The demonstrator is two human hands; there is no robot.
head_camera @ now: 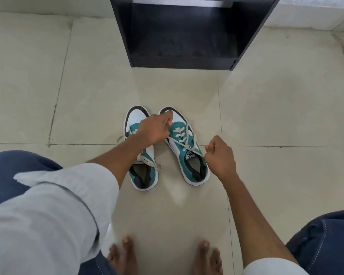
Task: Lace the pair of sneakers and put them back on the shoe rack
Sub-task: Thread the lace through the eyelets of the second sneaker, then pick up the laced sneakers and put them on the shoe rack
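Teal-and-white right sneaker [189, 147] sits on the tile floor [266, 116] before the shoe rack [187, 36], my left hand [154, 129] and right hand [219, 155] each pinching a lace end [187, 135]; uneven pulling could unthread an eyelet.

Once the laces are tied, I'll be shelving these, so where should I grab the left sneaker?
Probably by the heel collar of the left sneaker, from above on the near side. Its opening faces up and the heel points toward the person, with the toe toward the shoe rack, so it slides in toe-first.
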